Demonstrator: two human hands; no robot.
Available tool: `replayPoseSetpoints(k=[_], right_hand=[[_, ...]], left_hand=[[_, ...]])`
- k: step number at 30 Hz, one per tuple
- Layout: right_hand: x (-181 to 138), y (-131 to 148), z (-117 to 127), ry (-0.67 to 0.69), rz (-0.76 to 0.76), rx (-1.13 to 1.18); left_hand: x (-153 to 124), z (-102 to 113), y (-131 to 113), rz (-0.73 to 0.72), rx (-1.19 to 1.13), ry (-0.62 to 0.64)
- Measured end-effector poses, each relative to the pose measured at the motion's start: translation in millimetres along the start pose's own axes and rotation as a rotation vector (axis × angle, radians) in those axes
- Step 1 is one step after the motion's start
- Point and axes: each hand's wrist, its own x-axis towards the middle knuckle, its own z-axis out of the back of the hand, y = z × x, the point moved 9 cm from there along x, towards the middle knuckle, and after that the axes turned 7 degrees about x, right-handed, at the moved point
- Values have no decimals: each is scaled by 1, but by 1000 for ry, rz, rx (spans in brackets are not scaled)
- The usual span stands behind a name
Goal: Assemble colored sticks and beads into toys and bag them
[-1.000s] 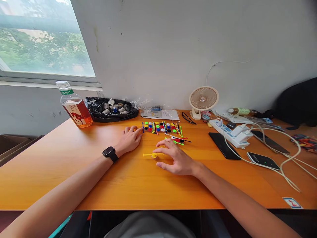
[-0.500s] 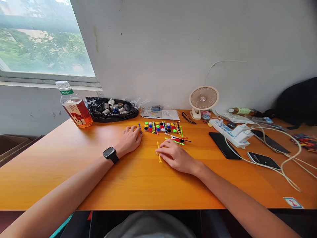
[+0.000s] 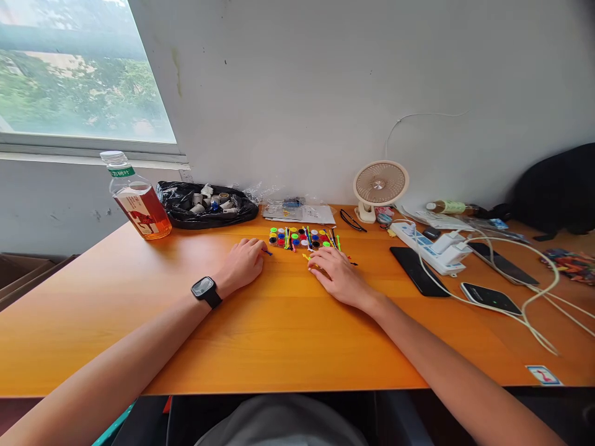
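Observation:
My left hand (image 3: 242, 263), with a black watch on its wrist, rests on the wooden table. Its fingers are closed at the tips around a small blue plastic arrow (image 3: 268, 252), which pokes out to the right. My right hand (image 3: 338, 274) pinches a yellow plastic arrow (image 3: 305, 256); the tip shows beyond the fingers and the rest is hidden. Behind the hands lie rows of coloured round discs (image 3: 281, 241) with plastic arrows (image 3: 333, 238) among them. My right hand covers most of a loose pile of arrows.
A bottle of amber drink (image 3: 142, 210) and a black bag of grey pieces (image 3: 179, 207) stand at back left. Along the wall are glasses (image 3: 352, 220) and a small fan (image 3: 381, 184). A power strip (image 3: 430, 251), cables and a black phone (image 3: 416, 271) lie right.
My right hand has moved forward and right with the yellow arrow, to the loose arrow pile. The blue arrow at my left fingers has tipped from upright to nearly flat.

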Motion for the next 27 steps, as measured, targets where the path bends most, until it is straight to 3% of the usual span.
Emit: replayPoseSetpoints(k=[10,21,24,27], right_hand=[[-3,-19,9,63,-175,-108],[-11,-39,21,85,-401,-389],[-8,-34,25,14,-364,-426],[-3,-17,23,-61,-230,-306]], left_hand=[[-1,7,-14,-58,-101,-17],[-12,14,-56,-168,-301,-2],[-17,15,-71,-227,-376,0],[-21,16,-83,-329,-455,7]])
